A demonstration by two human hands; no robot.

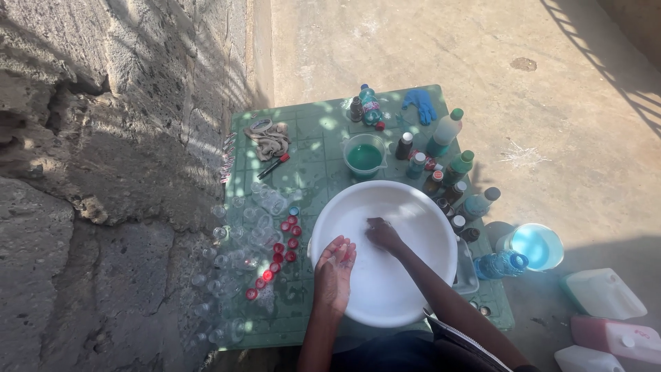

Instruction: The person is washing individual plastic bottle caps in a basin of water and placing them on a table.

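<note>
Both hands are inside the white basin [383, 252], low in the frame's centre. The left hand [335, 265] lies palm up and loosely cupped over the near-left wall, with what may be small red bits on its fingers; the view is too coarse to be sure. The right hand [383, 234] reaches deeper, fingers curled down onto the basin floor at the middle, grasping nothing I can make out. Red caps [279, 256] lie left on the green counter [310, 162], a green-filled jug [364, 156] above.
</note>
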